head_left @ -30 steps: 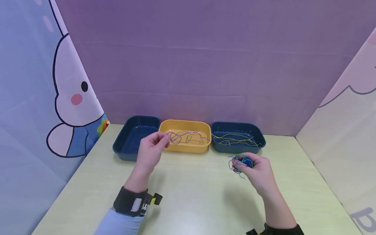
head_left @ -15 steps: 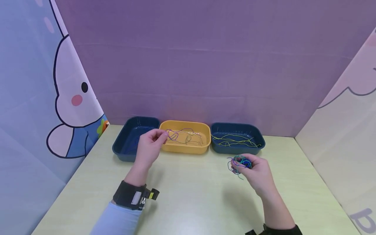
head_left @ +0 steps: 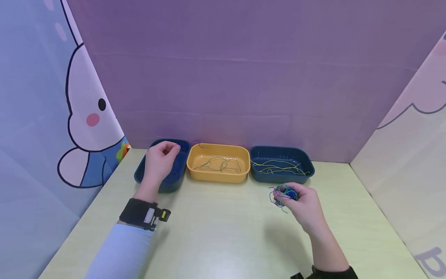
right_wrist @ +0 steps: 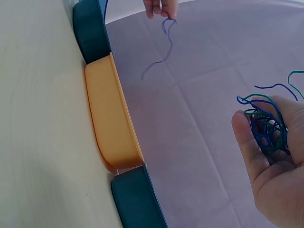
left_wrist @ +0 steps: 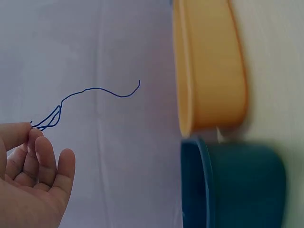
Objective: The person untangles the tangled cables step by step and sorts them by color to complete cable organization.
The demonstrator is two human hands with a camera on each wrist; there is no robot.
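Observation:
My left hand (head_left: 158,164) is over the left dark blue bin (head_left: 170,187), pinching a thin blue string (left_wrist: 95,88) between thumb and index finger. Part of the string is looped near the fingertips, and a loose wavy end trails off. My right hand (head_left: 308,207) grips a tangled bundle of blue and green strings (right_wrist: 267,130) in front of the right dark blue bin (head_left: 278,178). Several ends stick out of the bundle. Dark blue strands seem to lie in the left bin, mostly hidden by my left hand.
Between the dark blue bins stands a yellow bin (head_left: 217,177) with thin greenish strings (head_left: 223,167) inside. Yellow-green strings (head_left: 278,168) lie in the right bin. The bins line the back of a pale table (head_left: 223,232), against a purple cloth backdrop (head_left: 223,77).
My left hand has moved left from the yellow bin to above the left dark blue bin, bringing the blue string along. My right hand stays almost still with its bundle.

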